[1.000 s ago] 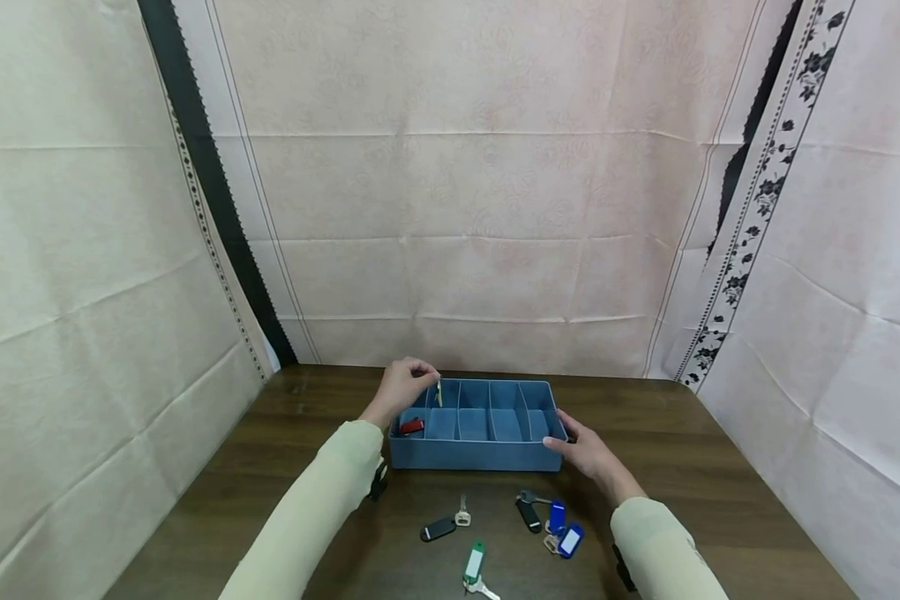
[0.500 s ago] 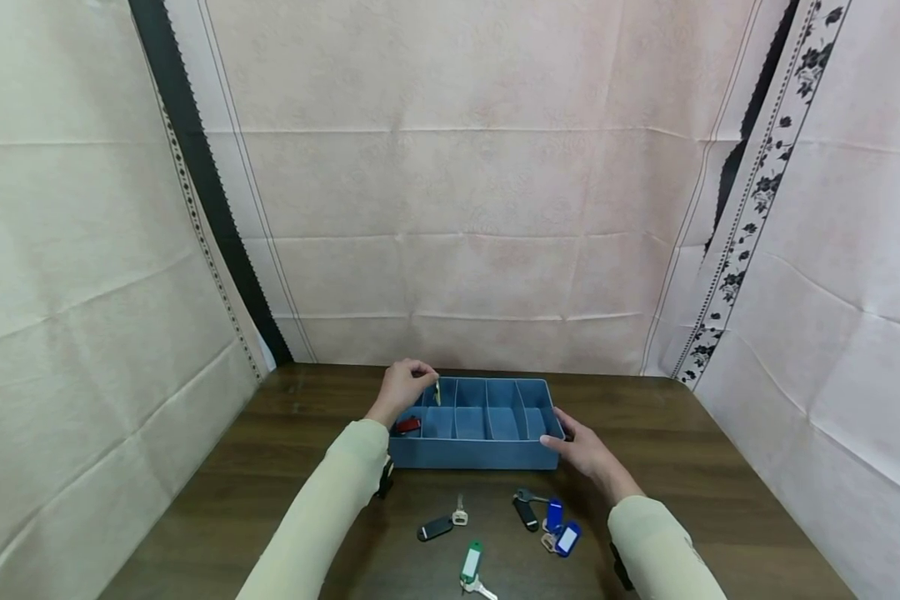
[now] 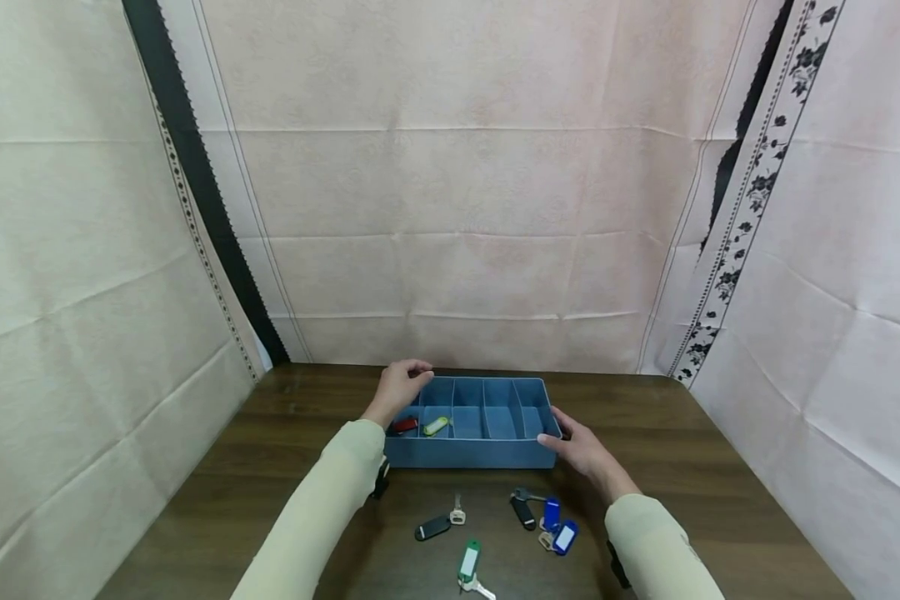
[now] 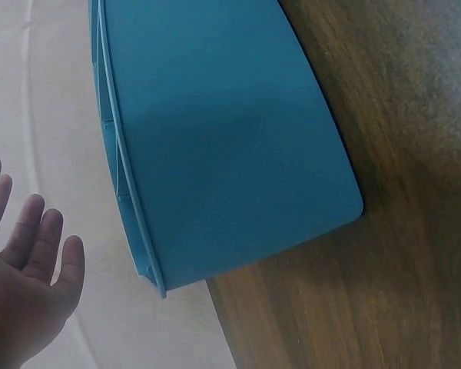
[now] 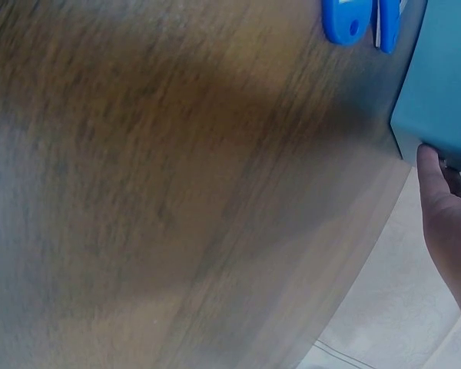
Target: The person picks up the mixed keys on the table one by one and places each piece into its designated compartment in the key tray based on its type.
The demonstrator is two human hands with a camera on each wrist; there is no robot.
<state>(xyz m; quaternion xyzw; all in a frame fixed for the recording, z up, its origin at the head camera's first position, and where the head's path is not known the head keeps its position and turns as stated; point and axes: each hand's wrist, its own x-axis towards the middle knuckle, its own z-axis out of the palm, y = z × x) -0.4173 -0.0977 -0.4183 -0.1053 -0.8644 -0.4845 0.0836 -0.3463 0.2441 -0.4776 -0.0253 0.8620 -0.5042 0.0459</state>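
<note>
A blue divided box (image 3: 468, 454) stands on the table. A red key tag (image 3: 404, 425) lies in its leftmost compartment, and a yellow-green key tag (image 3: 436, 426) in the one beside it. Over the box's back left part is my left hand (image 3: 401, 390); the left wrist view shows this hand (image 4: 34, 284) with fingers loosely spread and nothing held. My right hand (image 3: 587, 452) holds the box's right end, thumb near the front corner and fingers along the side. In the right wrist view, the same hand (image 5: 449, 223) touches the box corner (image 5: 438, 92).
In front of the box lie a black key tag (image 3: 432, 527) with a key (image 3: 457, 510), a green key tag (image 3: 468, 562) with a key, another black tag (image 3: 522, 512) and blue key tags (image 3: 565, 538). Cloth walls (image 3: 450, 208) rise behind and beside the table (image 3: 270, 492).
The yellow-green key tag, hanging from my left fingers before, now lies in the second compartment from the left. My left fingers have let go; my right hand stays at the box.
</note>
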